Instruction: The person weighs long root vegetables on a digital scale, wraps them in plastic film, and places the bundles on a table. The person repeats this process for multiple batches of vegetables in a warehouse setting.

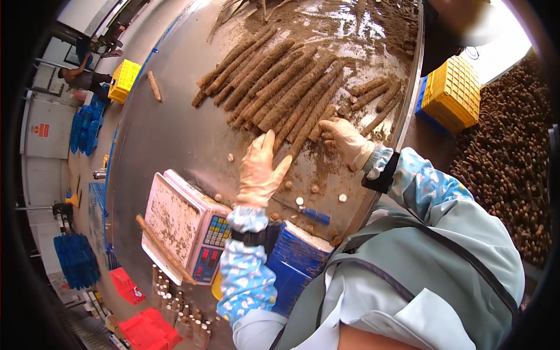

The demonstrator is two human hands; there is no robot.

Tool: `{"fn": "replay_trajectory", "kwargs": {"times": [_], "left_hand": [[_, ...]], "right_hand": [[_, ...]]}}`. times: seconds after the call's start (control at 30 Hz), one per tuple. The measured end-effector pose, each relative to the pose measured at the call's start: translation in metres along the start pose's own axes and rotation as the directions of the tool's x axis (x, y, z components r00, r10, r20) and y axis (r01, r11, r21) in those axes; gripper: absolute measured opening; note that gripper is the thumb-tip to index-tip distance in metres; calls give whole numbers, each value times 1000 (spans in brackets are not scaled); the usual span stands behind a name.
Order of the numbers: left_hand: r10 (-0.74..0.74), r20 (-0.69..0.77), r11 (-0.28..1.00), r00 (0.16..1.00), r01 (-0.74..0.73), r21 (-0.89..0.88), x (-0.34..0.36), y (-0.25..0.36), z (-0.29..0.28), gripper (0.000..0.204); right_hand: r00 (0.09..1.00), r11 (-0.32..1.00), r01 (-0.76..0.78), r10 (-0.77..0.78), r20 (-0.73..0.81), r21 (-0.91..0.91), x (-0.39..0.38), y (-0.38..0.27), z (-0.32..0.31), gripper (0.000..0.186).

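Note:
Long, soil-covered brown yam roots (280, 87) lie side by side in a slanted row on the metal table (157, 137). My left hand (261, 169), in a pale glove, has its fingers spread, with the fingertips at the near ends of the row. At the row's right side my right hand (345, 140), gloved too, has its fingers bent and closed on a short yam root (325, 121). Part of that root is hidden under the fingers. Near my left wrist lies a blue-handled knife (315, 216), its blade partly hidden.
A pink-and-white scale (184, 221) stands left of my left forearm, one root (166, 249) across its edge. Close to my body is a blue box (296, 265). Shorter roots (376, 96) lie right of the row. Beyond the table are a yellow crate (452, 93) and a large root pile (501, 157).

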State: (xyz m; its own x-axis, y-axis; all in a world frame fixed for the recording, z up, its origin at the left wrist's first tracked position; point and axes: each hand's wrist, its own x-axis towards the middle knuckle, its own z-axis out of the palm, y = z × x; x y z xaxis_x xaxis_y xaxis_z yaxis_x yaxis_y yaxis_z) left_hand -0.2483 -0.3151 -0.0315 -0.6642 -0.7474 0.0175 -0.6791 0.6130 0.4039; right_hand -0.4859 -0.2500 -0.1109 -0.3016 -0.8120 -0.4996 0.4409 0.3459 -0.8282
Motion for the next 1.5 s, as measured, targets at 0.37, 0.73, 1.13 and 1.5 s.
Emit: {"fn": "replay_trajectory", "kwargs": {"times": [0.37, 0.73, 1.13, 1.5], "left_hand": [[-348, 46, 922, 936, 333, 198, 154, -21, 38, 120], [-378, 40, 907, 925, 361, 218, 148, 0, 55, 121], [-547, 311, 743, 777, 622, -245, 142, -12, 60, 102], [-143, 541, 217, 829, 560, -800, 117, 14, 52, 61]], "right_hand": [[922, 888, -370, 387, -10, 273, 32, -8, -5, 23], [912, 888, -398, 410, -6, 231, 50, -26, 12, 26], [898, 878, -413, 437, -50, 243, 44, -31, 4, 53], [936, 869, -322, 353, -14, 375, 43, -7, 3, 56]]}}
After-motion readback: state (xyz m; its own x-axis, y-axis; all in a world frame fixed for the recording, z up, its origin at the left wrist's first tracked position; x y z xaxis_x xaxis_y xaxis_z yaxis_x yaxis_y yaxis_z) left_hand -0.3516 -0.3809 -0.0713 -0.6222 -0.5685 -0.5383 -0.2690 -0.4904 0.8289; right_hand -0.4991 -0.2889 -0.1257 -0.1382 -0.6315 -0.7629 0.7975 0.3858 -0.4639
